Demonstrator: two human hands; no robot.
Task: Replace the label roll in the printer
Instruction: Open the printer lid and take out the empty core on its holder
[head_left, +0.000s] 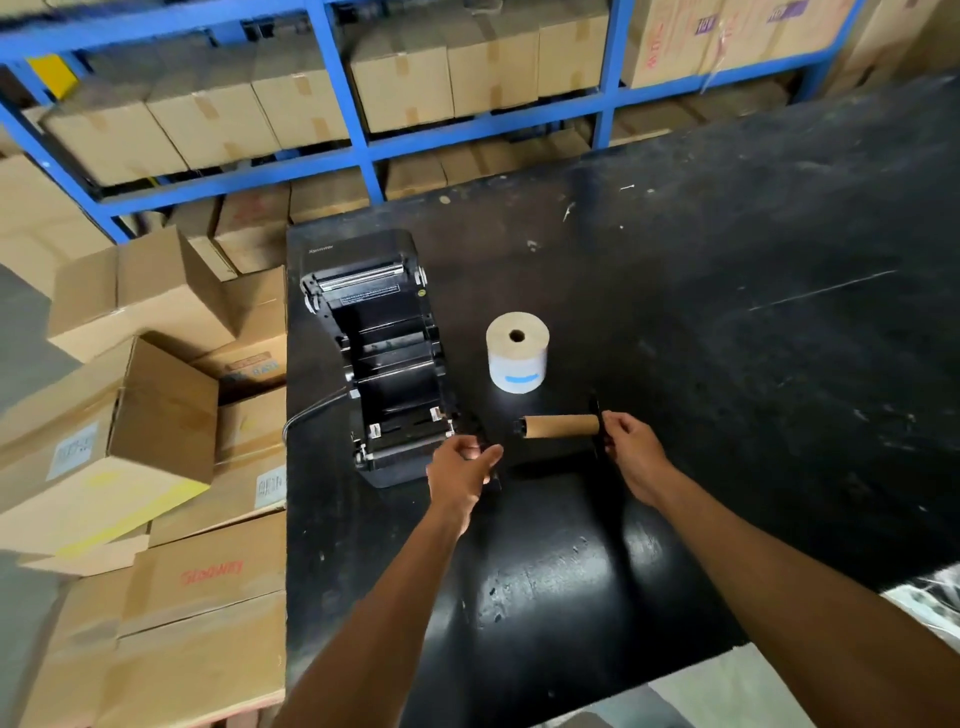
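A black label printer (382, 353) lies open on the left of the black table (727, 338), its roll bay bare. A full white label roll (517, 352) stands on end just right of it. My right hand (635, 453) grips the black spindle by its end flange, with an empty brown cardboard core (562, 426) still on the shaft. My left hand (465, 470) is closed on a separate black flange piece (491, 457), held a little apart from the core's left end, close to the printer's front.
Cardboard boxes (135, 415) are stacked on the floor left of the table, some open. Blue shelving (363, 145) filled with more boxes runs behind. A cable (311, 410) leaves the printer's left side at the table edge.
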